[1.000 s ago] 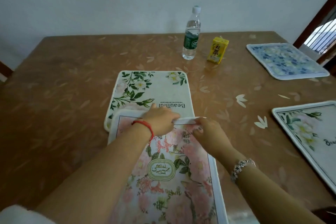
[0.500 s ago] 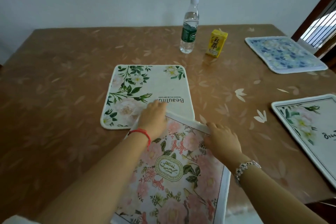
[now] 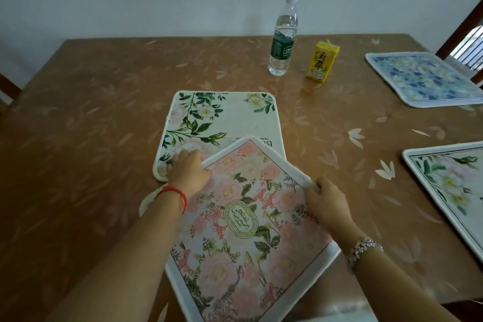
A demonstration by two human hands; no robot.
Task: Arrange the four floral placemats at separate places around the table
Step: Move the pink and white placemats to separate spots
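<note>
A pink floral placemat (image 3: 243, 238) lies turned at an angle near the front edge, its far corner over a white placemat with green leaves (image 3: 230, 117). My left hand (image 3: 188, 171) grips the pink mat's left edge and also rests on the white mat. My right hand (image 3: 326, 201) pinches the pink mat's raised right edge. A blue floral placemat (image 3: 423, 81) lies at the far right. Another white floral placemat (image 3: 449, 185) sits at the right edge, partly cut off.
A clear water bottle (image 3: 283, 36) and a yellow juice carton (image 3: 322, 61) stand behind the mats on the brown leaf-patterned table (image 3: 91, 138). A wall runs along the far edge. Dark chair parts (image 3: 465, 42) show at the right.
The pink placemat has been turned clockwise and slid right, uncovering more of the white leafy mat. Both hands moved with it and stay on its edges.
</note>
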